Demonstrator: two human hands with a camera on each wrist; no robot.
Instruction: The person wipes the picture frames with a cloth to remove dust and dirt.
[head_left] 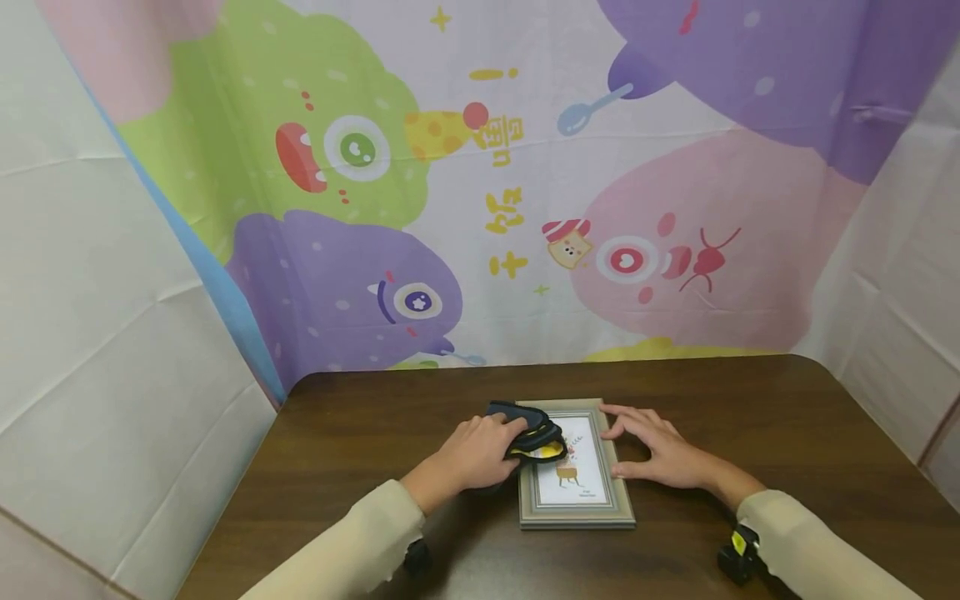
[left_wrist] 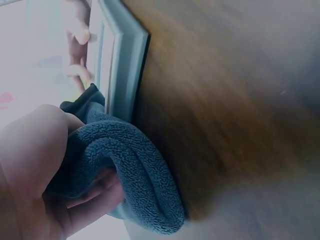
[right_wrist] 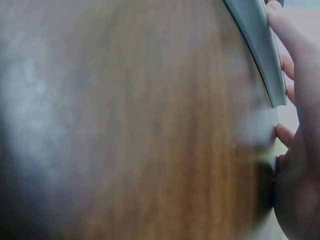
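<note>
A picture frame (head_left: pixel 621 505) with a pale grey-beige border lies flat on the brown table, a small drawing on white behind its front. My left hand (head_left: pixel 483 450) grips a folded dark blue-grey cloth (head_left: pixel 531 433) over the frame's left side. Black edging and a yellow printed patch show on the cloth. In the left wrist view the plush cloth (left_wrist: pixel 145 175) is bunched between thumb and fingers, against the frame's edge (left_wrist: pixel 127 65). My right hand (head_left: pixel 667 450) rests its thumb and fingertips on the frame's right edge, fingers spread. Part of the drawing is hidden by the cloth.
The wooden table (head_left: pixel 375 417) ends at a hanging cloth backdrop (head_left: pixel 517 317) with cartoon figures. White sheets (head_left: pixel 112 333) hang on both sides. A small black device (head_left: pixel 738 554) is strapped at the right wrist.
</note>
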